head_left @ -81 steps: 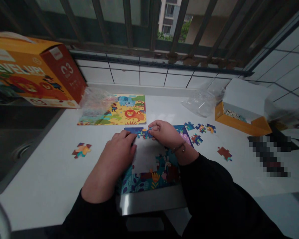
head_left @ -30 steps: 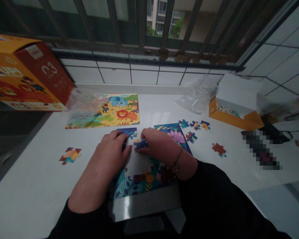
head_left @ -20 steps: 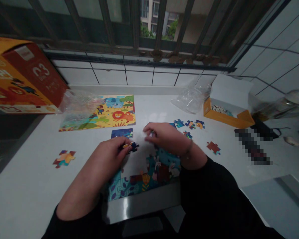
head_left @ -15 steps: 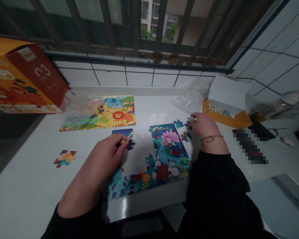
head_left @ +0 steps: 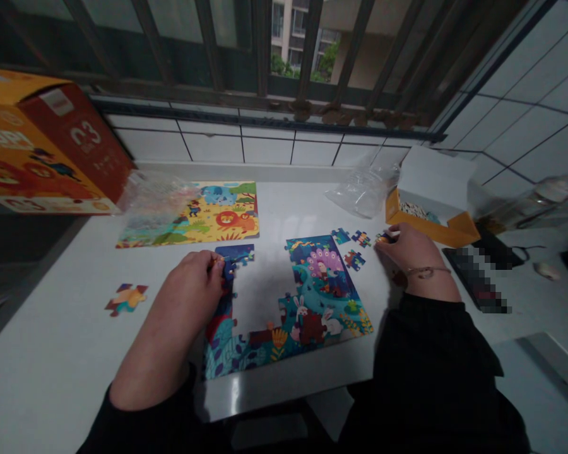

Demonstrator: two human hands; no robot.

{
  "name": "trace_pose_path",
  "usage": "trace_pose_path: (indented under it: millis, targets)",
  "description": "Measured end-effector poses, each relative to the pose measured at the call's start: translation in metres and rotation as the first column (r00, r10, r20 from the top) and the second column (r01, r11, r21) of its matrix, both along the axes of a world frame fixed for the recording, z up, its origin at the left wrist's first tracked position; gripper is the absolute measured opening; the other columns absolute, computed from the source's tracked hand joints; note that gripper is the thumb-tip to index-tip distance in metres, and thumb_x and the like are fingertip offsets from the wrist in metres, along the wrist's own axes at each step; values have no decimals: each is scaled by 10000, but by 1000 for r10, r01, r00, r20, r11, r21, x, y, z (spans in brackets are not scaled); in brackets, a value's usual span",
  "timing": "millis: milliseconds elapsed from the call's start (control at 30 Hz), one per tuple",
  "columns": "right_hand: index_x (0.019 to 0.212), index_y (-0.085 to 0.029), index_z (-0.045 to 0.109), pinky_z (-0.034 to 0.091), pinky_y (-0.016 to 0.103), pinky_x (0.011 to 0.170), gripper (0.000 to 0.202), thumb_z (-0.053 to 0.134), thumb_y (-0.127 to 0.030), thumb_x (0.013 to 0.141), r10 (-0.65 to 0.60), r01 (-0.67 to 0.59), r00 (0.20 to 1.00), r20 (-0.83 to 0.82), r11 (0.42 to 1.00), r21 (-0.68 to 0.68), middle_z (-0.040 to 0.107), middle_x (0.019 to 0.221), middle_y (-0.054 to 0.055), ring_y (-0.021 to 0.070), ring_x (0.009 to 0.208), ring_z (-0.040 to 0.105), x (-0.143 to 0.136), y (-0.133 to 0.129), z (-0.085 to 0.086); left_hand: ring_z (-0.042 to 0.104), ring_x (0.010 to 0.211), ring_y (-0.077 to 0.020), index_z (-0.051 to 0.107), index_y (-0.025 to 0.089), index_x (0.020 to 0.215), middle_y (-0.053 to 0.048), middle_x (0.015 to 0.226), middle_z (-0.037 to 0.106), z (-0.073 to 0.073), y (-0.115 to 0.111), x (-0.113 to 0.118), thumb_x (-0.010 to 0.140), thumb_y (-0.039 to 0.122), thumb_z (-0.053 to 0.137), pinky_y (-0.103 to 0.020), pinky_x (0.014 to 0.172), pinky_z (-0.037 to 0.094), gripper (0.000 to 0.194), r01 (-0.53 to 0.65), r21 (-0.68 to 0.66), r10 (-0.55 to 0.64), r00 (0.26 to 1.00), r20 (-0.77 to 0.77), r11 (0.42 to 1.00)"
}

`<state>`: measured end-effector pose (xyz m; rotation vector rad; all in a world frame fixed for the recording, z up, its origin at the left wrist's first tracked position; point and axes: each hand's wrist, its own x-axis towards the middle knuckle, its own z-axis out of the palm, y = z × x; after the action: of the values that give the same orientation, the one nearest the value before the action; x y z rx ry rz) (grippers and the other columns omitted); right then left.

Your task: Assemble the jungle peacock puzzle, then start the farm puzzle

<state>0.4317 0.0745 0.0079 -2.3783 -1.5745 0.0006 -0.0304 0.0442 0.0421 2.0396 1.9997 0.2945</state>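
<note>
A partly assembled jigsaw puzzle (head_left: 319, 296) with animals on a dark blue-green scene lies on the white counter, with a gap at its upper middle. My left hand (head_left: 196, 277) is over the puzzle's upper left edge, its fingers pinched on a small piece that they mostly cover. Right of the puzzle, my right hand (head_left: 409, 249) has its fingertips closed on a puzzle piece (head_left: 382, 239) at the counter surface. Loose puzzle pieces lie between that hand and the puzzle: a teal one (head_left: 341, 236), a multicoloured one (head_left: 361, 238) and a reddish one (head_left: 354, 260).
Far left on the counter is another loose piece (head_left: 127, 299). Behind lies a yellow animal picture sheet (head_left: 227, 214), partly under clear plastic. An orange box (head_left: 80, 145) stands at left. At right are a plastic bag (head_left: 360, 189), an open box (head_left: 426, 221) and a blurred dark object (head_left: 478, 280).
My left hand has shifted left, away from the gap's upper part. My right hand has moved right from the loose pieces, uncovering one, and is now on another piece.
</note>
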Motion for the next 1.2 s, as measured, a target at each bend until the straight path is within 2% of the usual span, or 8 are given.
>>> trace_pose_path:
  millis: [100,167,233,300,367,433,833,1200]
  targets:
    - [1313,-153,733,522,457,861,419,798,-352,950,52,-51,999,-6,997,49,796,1146,226,346,1030,743,-29,2,13,734,993,-319,662,213,998,-154,1086,783,-1,-1,2,1107,368,391,-419,894,553,331,-4,-37,4,1000,1,999]
    - [1287,-182,726,541,423,930,361,789,-357,978,264,-257,963,-55,960,108,796,1188,175,304,1078,736,-67,5,23,740,973,-310,663,217,1003,-146,1088,794,0,-1,3,1112,361,393,-408,871,543,325,29,-60,-29,1000,12,998]
    - [1211,-206,746,535,415,1009,244,772,-314,994,571,-555,815,-97,818,149,795,1198,133,282,1107,721,-113,8,29,747,971,-306,665,222,1005,-136,1081,804,1,-2,3,1111,348,407,-398,860,535,306,57,-70,-56,998,7,996]
    - [1165,-203,762,507,411,1088,197,784,-258,976,790,-781,605,-97,613,120,792,1205,115,280,1170,698,-158,12,30,751,971,-311,668,221,1000,-137,1066,810,3,-2,4,1109,337,421,-394,848,528,294,60,-79,-61,998,-16,995]
    - [1196,-185,774,488,403,1113,195,750,-274,1024,886,-885,454,-92,460,70,784,1242,125,276,1196,679,-195,17,25,755,965,-316,679,217,1006,-139,1055,813,5,-2,4,1109,332,428,-393,833,525,295,54,-93,-57,998,-24,994]
    - [1219,-169,789,479,401,1105,210,720,-268,1048,918,-921,387,-86,388,3,779,1253,137,278,1189,666,-218,22,17,758,954,-317,697,213,1012,-142,1047,817,6,-3,4,1109,331,429,-393,824,525,309,54,-103,-56,998,-16,993]
    - [1172,-195,840,462,411,1054,220,664,-272,1065,908,-908,419,-24,418,-15,720,1269,150,284,1133,607,-228,30,-6,768,953,-302,742,210,1030,-127,1038,829,4,-3,6,1118,299,462,-377,829,529,307,50,-99,-54,998,-39,994]
    - [1133,-197,856,474,412,1063,268,597,-267,1131,932,-932,363,7,363,-18,760,1245,135,273,1130,632,-232,32,-11,773,981,-326,763,186,1062,-154,1077,830,4,-3,7,1117,290,463,-399,851,537,322,31,-88,-37,997,-72,996]
